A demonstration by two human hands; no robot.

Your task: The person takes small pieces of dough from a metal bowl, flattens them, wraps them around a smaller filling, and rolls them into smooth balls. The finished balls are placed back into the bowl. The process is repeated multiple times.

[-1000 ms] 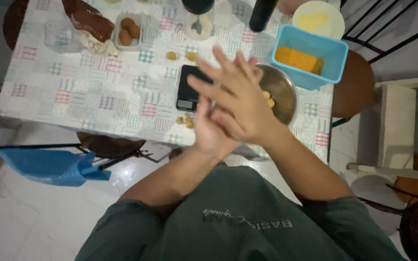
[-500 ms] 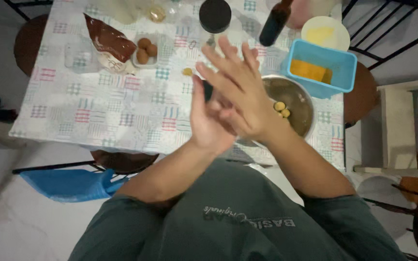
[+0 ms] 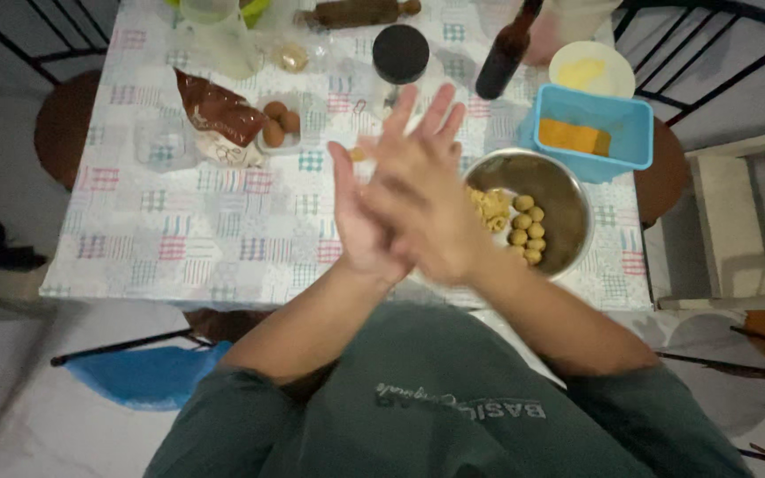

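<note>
the left hand (image 3: 360, 226) and right hand (image 3: 422, 199) pressed palm to palm, fingers straight and apart; whether anything lay between them was hidden. right of them sat a metal bowl (image 3: 568, 230) holding dough balls (image 3: 529, 232).

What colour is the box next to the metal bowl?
The box is bright blue, with an orange-yellow block inside. It shows best in the head view, beyond the metal bowl.

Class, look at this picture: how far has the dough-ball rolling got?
Done: several small dough balls lie in the metal bowl. In hand: the left hand and right hand press palm to palm above the table; nothing shows between them. Left: a rough lump of dough beside the balls.
</note>
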